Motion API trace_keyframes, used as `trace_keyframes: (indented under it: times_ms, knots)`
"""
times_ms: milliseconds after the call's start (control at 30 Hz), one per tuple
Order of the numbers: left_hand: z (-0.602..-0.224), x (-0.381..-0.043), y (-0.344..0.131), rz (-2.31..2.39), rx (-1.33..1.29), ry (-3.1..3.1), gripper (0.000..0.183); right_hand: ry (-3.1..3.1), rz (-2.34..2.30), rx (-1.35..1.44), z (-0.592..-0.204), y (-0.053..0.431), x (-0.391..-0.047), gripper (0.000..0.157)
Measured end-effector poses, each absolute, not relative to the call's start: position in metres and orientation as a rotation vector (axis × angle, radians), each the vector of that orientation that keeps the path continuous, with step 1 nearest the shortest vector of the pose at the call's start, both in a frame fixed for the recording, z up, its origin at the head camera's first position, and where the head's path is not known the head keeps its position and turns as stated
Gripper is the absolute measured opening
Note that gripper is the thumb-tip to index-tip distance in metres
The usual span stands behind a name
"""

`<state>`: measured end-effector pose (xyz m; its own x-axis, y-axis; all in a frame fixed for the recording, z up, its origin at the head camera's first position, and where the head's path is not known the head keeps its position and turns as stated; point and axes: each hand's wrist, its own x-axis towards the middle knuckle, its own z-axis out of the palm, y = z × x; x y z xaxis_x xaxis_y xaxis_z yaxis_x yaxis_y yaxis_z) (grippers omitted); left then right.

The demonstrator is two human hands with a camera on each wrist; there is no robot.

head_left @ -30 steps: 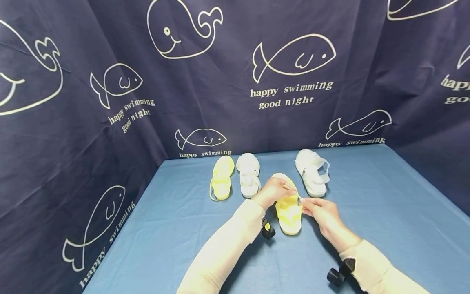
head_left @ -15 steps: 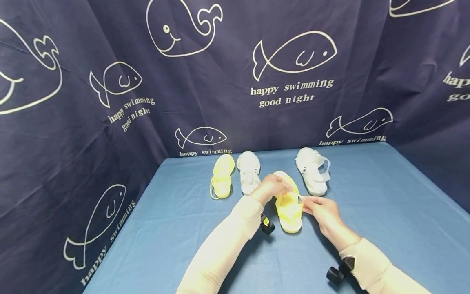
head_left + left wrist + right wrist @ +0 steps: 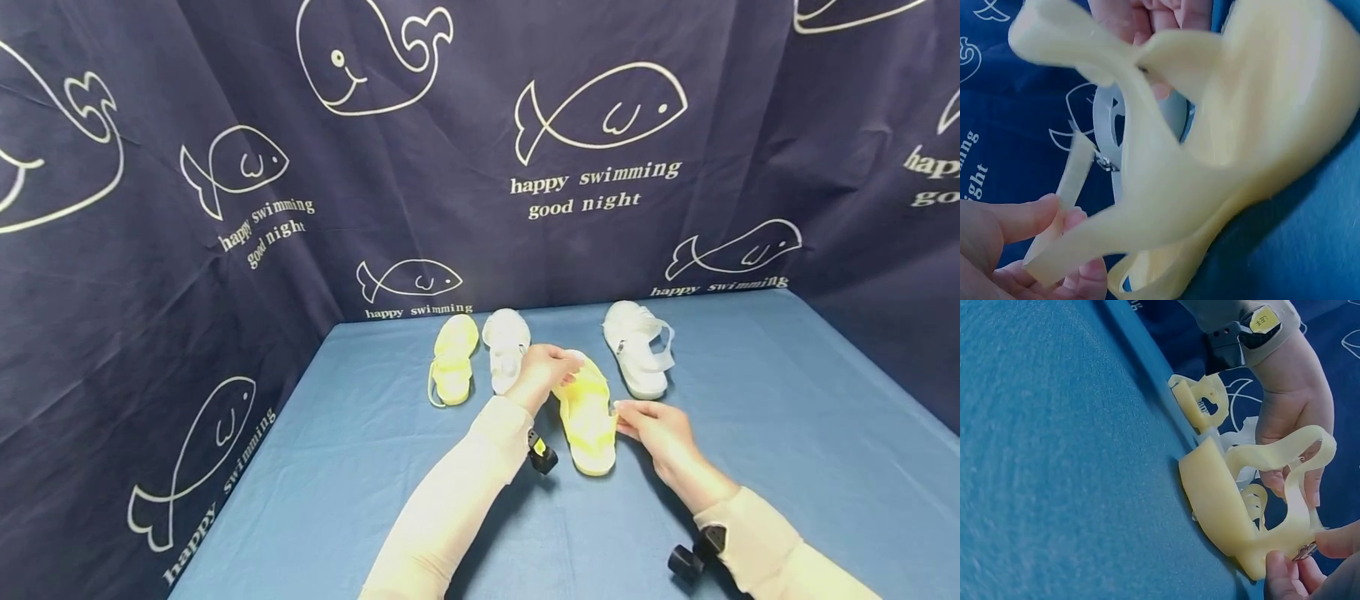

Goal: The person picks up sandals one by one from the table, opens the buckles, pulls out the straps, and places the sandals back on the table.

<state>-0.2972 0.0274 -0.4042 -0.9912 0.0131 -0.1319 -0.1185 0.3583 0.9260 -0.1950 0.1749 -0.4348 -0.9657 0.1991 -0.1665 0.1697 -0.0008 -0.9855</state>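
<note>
A yellow sandal (image 3: pixel 588 421) stands on the blue table between my hands, its toe toward me. My left hand (image 3: pixel 543 375) pinches a pale yellow strap of it near the heel end. In the left wrist view the loose tip of that strap (image 3: pixel 1074 165) pokes out beyond the thumb. At the sandal's right side my right hand (image 3: pixel 656 429) grips a small metal buckle (image 3: pixel 1305 551) between thumb and fingers. The right wrist view shows a strap loop (image 3: pixel 1322 440) rising above the sole.
Behind lie another yellow sandal (image 3: pixel 454 358) and a white sandal (image 3: pixel 507 337), partly covered by my left hand. A second white sandal (image 3: pixel 633 350) with a loose strap stands at the back right. Dark blue printed cloth (image 3: pixel 480 208) hangs along the table's far edge.
My left hand has drawn away from the buckle toward the left and the heel, the strap in its fingers. My right hand has stayed at the sandal's side.
</note>
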Motion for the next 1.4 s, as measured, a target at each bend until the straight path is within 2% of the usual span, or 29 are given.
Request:
trace_keyframes:
  times_ms: [200, 400, 633, 1200, 1400]
  knots:
    - [-0.408, -0.301, 0.021, 1.677, -0.118, 2.616, 0.007, -2.238, 2.194, -0.343, -0.430, 0.171, -0.196, 0.041]
    - [-0.410, -0.307, 0.019, 1.762, 0.031, 2.682, 0.007, -2.345, 2.052, -0.265, -0.429, 0.168, -0.198, 0.039]
    - [-0.414, -0.308, 0.012, 1.444, 0.014, 2.883, 0.006, -2.420, 1.976, -0.303, -0.430, 0.161, -0.199, 0.040]
    - [-0.412, -0.299, 0.009, 1.359, 0.040, 2.860, 0.039, -2.529, 1.887, -0.256, -0.430, 0.153, -0.201, 0.047]
    - [-0.414, -0.296, 0.012, 1.458, -0.045, 2.753, 0.043, -2.547, 1.867, -0.277, -0.431, 0.157, -0.197, 0.048]
